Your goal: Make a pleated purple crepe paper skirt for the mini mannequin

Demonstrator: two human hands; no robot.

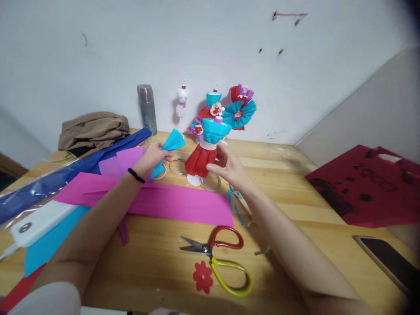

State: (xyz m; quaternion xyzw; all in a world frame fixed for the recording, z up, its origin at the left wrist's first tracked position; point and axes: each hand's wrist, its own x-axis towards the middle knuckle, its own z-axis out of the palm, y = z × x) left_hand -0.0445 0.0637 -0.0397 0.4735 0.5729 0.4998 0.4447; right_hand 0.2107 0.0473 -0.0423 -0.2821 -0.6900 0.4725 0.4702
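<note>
My left hand (156,156) pinches a small fan-shaped piece of blue crepe paper (174,141) at its gathered end. My right hand (227,165) is closed around the side of a miniature dress form (210,146), which wears a blue top, a white waistband and a red pleated skirt. The form stands upright on a white round base (194,180). Tape rolls (211,182) lie by its base. Nearer to me are open scissors (206,249) with one red and one yellow handle, and a red paper flower (203,277).
Other decorated dress forms (239,114) stand at the wall beside a plain white one (182,98). A grey bottle (147,109), brown cloth (93,129), pink paper strip (183,204) and white power bank (42,223) are leftward. A red bag (364,186) and phone (387,260) sit right.
</note>
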